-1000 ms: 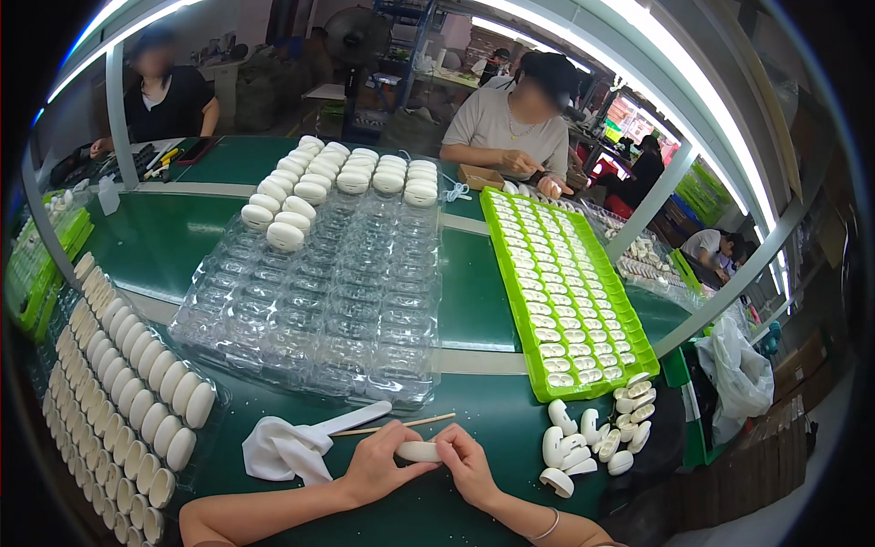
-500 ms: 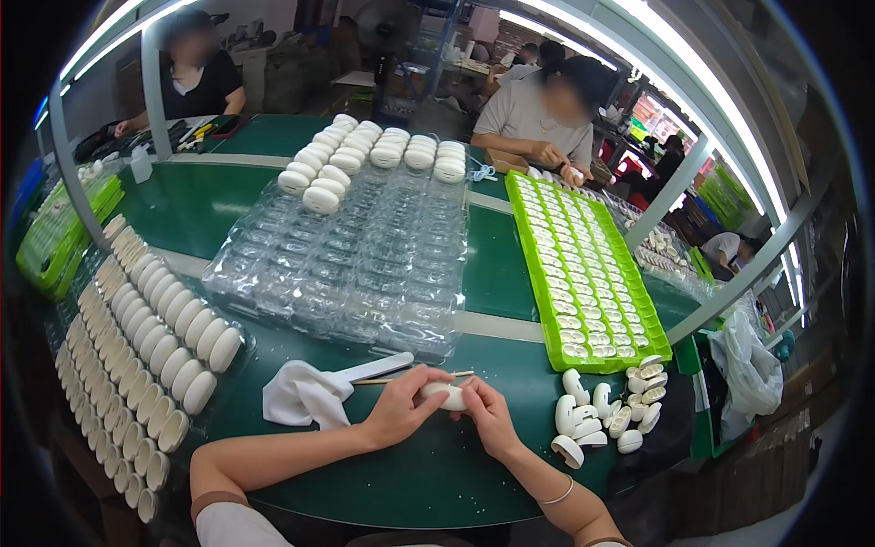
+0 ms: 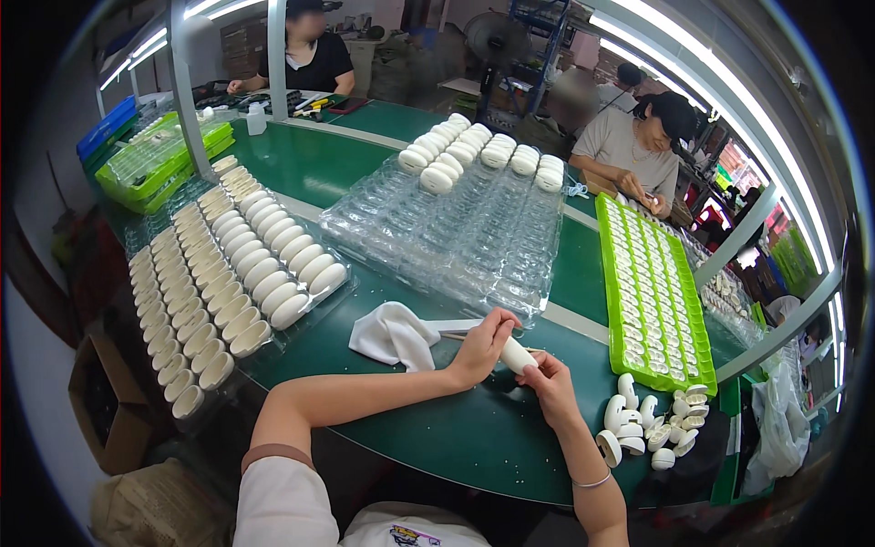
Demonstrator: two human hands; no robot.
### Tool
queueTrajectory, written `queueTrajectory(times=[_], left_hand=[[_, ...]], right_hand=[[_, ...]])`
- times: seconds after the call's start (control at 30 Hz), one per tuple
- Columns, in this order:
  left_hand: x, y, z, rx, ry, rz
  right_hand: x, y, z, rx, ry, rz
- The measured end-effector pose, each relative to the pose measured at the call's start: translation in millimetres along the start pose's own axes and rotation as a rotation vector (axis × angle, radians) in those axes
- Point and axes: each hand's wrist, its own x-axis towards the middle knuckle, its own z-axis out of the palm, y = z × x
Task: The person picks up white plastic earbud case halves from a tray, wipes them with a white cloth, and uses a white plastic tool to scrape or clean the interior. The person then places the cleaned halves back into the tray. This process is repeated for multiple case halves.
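Note:
A smooth white oval plastic case [image 3: 517, 356] is held in front of me, slanting from upper left to lower right. The fingers of my left hand [image 3: 483, 350] close on its upper end. Its lower end is gripped between the thumb and fingers of my right hand [image 3: 552, 390]. Just left of my left hand lies a crumpled white cloth [image 3: 387, 335], with a flat white strip [image 3: 452, 325] running from it toward my fingers. A thin wooden stick is partly hidden behind my hands.
At left stands a clear tray of white oval shells [image 3: 273, 264]. Stacked clear trays [image 3: 437, 246] with closed white cases lie ahead. A green tray [image 3: 706, 360] of small white parts is at right, near a loose pile of white pieces [image 3: 629, 419]. A co-worker [image 3: 629, 150] sits beyond.
My view has swung left, so the bench appears shifted right. The white case has turned from nearly level to a steeper slant, still between both hands.

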Motion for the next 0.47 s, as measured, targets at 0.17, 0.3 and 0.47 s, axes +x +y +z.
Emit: queueTrajectory(times=[0.17, 0.3, 0.47], left_hand=[[-3.3, 0.7, 3.5, 0.011, -0.086, 0.147], [-2.8, 9.4, 2.0, 0.019, -0.156, 0.115], [4.5, 3.8, -2.9, 0.015, -0.265, -0.036]], right_hand=[[0.9, -2.5, -1.4, 0.166, 0.051, 0.045], [-0.6, -6.1, -1.1, 0.076, 0.024, 0.004], [0.7, -3.5, -13.3, -0.018, -0.085, 0.086]])
